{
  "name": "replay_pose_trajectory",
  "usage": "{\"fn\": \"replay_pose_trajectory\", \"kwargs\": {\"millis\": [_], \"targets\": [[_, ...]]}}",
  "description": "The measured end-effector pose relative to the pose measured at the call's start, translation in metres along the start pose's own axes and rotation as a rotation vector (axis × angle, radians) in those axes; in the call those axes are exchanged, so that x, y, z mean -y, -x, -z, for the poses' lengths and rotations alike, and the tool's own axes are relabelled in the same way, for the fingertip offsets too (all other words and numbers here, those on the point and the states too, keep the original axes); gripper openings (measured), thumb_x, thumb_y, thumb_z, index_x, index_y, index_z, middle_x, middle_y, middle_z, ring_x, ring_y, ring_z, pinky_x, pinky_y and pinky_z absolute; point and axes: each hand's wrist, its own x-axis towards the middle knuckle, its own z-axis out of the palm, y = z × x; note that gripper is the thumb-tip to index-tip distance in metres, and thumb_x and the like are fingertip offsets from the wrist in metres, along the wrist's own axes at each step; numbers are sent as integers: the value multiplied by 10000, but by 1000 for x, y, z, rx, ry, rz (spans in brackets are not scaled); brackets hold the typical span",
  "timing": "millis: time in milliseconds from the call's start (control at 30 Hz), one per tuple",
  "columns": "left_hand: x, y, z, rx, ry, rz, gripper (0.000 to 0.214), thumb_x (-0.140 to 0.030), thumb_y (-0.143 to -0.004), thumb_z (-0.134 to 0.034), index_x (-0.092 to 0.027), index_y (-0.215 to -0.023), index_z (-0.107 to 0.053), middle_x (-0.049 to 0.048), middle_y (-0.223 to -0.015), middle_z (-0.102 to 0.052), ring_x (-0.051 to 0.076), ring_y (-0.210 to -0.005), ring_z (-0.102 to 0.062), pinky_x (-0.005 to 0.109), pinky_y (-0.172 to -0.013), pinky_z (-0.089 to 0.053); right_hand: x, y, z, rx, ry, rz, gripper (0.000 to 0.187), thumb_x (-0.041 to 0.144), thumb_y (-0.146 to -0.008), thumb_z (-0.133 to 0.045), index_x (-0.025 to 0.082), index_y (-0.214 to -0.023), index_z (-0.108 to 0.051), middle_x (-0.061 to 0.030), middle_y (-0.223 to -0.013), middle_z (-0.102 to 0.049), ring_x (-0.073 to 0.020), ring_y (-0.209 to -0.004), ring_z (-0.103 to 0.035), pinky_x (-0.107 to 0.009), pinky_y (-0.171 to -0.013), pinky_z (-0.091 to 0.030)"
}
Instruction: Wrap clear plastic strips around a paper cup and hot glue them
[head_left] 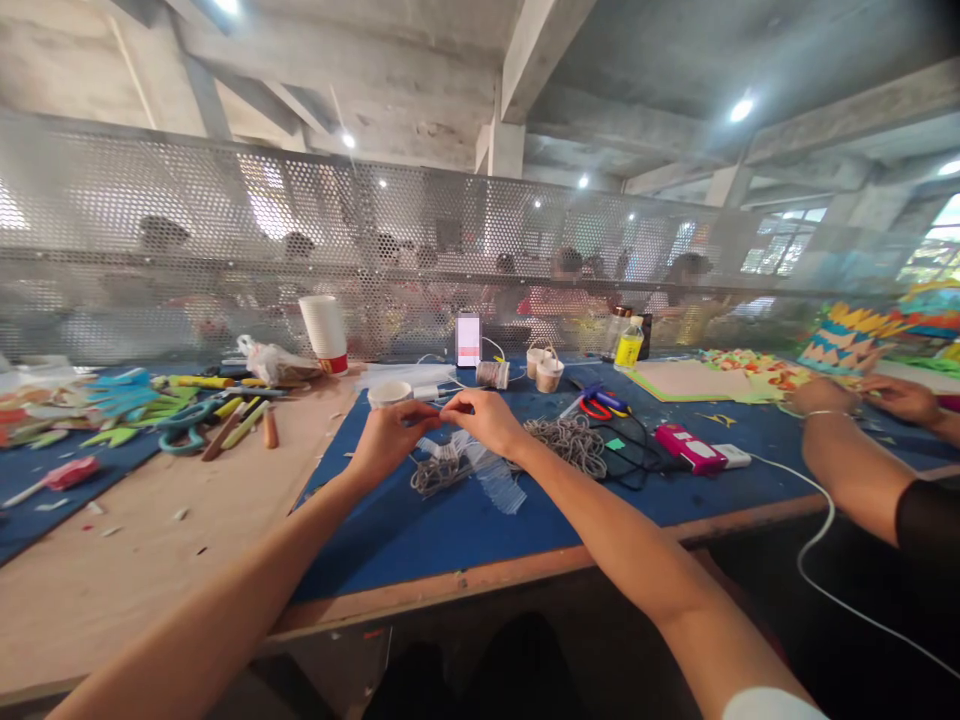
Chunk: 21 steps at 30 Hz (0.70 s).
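Note:
My left hand (391,438) and my right hand (484,418) meet over the blue mat (420,545), fingertips pinched close to each other. Whatever lies between the fingers is too small to make out. Just below them are some translucent white ribbed strips (495,478), lying by a small bundle of grey cord (437,475). A larger tangle of grey cord (574,445) sits partly behind my right wrist. Close behind my left hand stands a white cup (388,394), and a spool of cord (493,374) is past my right hand.
A phone (469,340) stands at the back, near small cups (549,374) and a yellow-labelled bottle (629,342). A glue gun (604,398) and a magenta box (690,448) lie right. Scissors (187,425) and stacked paper cups (324,333) are left. Another person's hands (825,397) work far right.

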Motion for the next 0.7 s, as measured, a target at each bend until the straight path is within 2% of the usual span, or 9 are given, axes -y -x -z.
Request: {"fn": "replay_pose_trajectory", "kwargs": {"millis": [167,300,433,567,700], "targets": [[0,5,-2,-117,-219,-158,259,-374,-896,-612,-232,-1056,-758,53,-973,-771,230,-903,-696,353,-842,-515,-6,-2,-3,23,-244,-76,198,335,-869,-709,148,-834,-766,-31,-732,-729,-152,-720,-664,-249,-705,-471],[-3,7,-1,-158,-259,-224,253,-384,-916,-587,-223,-963,-777,55,-895,-761,223,-884,-690,321,-800,-509,-10,-5,-4,57,-376,-146,332,465,-831,-727,135,-833,-770,-41,-725,-730,-151,-688,-636,-252,-668,-466],[-1,5,2,-250,-268,-159,226,-361,-887,-612,-215,-938,-777,56,-914,-766,224,-879,-693,323,-809,-508,-9,-5,-3,114,-500,-248,395,506,-883,-659,127,-888,-770,-55,-775,-746,-148,-716,-654,-254,-700,-493],[1,1,8,-339,-267,-44,214,-360,-852,-633,-213,-924,-772,52,-942,-780,233,-897,-707,330,-832,-511,-7,-3,-3,186,-561,-251,284,396,-877,-702,123,-942,-742,-47,-768,-739,-142,-712,-674,-256,-729,-527],[0,0,12,-335,-234,18,237,-381,-839,-631,-197,-911,-762,58,-924,-788,236,-873,-721,323,-812,-511,-7,0,-2,114,-428,-184,167,291,-869,-717,138,-934,-726,-22,-708,-712,-146,-657,-676,-245,-681,-527]]}}
